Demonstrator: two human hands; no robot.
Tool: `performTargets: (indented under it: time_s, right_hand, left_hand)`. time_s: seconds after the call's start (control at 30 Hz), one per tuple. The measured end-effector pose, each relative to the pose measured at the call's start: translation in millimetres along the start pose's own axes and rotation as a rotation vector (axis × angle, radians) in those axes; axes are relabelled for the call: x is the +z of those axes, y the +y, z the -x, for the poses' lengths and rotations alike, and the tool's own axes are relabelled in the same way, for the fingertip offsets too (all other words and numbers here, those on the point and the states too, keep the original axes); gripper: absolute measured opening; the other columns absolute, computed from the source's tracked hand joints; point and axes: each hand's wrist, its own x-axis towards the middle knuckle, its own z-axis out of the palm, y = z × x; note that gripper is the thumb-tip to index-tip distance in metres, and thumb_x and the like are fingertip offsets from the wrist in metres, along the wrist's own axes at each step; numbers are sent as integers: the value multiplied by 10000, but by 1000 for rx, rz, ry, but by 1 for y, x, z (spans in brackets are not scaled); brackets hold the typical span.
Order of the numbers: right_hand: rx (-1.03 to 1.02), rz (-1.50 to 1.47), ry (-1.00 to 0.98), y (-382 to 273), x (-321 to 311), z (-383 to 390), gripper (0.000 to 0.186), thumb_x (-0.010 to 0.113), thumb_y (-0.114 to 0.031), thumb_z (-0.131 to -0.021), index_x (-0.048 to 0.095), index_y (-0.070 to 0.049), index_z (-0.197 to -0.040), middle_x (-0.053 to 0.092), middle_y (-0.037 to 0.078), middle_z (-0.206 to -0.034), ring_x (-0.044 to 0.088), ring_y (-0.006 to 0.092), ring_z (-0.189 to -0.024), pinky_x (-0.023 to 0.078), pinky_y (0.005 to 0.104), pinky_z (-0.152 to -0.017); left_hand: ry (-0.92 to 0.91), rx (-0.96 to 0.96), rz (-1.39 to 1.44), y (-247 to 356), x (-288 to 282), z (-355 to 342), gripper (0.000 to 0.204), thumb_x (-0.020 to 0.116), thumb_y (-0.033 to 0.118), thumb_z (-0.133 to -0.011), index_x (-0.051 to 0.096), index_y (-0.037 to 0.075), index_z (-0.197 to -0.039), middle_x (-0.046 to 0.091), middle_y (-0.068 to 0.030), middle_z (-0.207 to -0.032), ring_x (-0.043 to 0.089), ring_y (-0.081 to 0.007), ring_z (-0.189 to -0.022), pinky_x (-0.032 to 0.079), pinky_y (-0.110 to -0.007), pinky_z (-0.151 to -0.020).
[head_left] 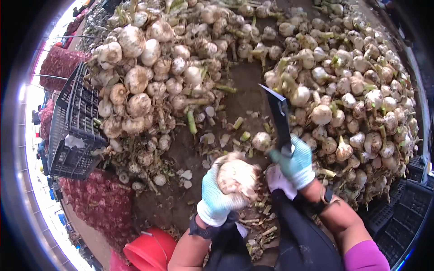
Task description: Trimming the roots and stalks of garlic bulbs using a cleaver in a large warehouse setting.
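My left hand (216,195), in a pale blue and white glove, is closed around a large whitish garlic bulb (238,177) in front of my knees. My gloved right hand (296,163) grips a long dark knife (281,117) by its lower end. The blade points up and away, its tip beside the right-hand garlic heap, apart from the bulb. Just beyond my hands a loose garlic bulb (261,141) lies on the ground among cut green stem pieces (244,136).
Garlic is heaped at the left (138,104) and right (357,99). A black plastic crate (72,131) tilts against the left heap, above a filled red mesh sack (97,203). A red bucket (151,250) stands at lower left. Black crates (404,205) are at lower right.
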Motion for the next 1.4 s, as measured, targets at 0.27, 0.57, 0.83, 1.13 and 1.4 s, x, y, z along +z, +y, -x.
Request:
performTargets:
  time_s: [0.27, 0.57, 0.83, 1.13, 1.4]
  right_hand:
    - [332, -457, -470, -31, 9, 7, 339, 749, -249, -728, 629, -32, -960, 624, 4, -775, 556, 69, -726, 459, 259, -633]
    - [-504, 316, -326, -18, 8, 0, 378, 722, -125, -634, 605, -84, -991, 606, 117, -778, 603, 328, -707, 489, 372, -608]
    - [88, 50, -82, 36, -12, -24, 238, 736, -177, -686, 603, -40, -827, 595, 72, -644, 553, 195, -555, 461, 310, -536]
    - [296, -211, 64, 18, -51, -45, 314, 776, -160, -686, 620, -1, -907, 651, 31, -744, 551, 63, -645, 479, 247, -611]
    - [389, -186, -34, 15, -69, -60, 347, 779, -186, -672, 619, 9, -910, 657, 56, -751, 590, 94, -672, 486, 262, -625]
  left_hand:
    - [105, 205, -77, -25, -20, -16, 835, 798, 312, -651, 344, -30, -1264, 570, -96, -1027, 599, -218, -893, 493, -324, -817]
    - [146, 172, -459, -29, -40, -14, 342, 653, 56, -748, 573, -26, -1070, 639, -63, -895, 605, -137, -788, 488, -267, -733]
    - [229, 56, -110, 10, -34, -44, 413, 600, 78, -796, 478, -26, -1176, 599, -103, -1013, 595, -146, -811, 494, -273, -717]
    - [92, -100, -318, 67, 54, -246, 519, 524, 337, -873, 445, -11, -1250, 553, -163, -1156, 624, -275, -860, 540, -402, -677]
    - [528, -434, -661, 54, 53, -383, 493, 716, 245, -698, 571, -25, -1083, 589, -169, -1069, 589, -252, -873, 504, -396, -695]
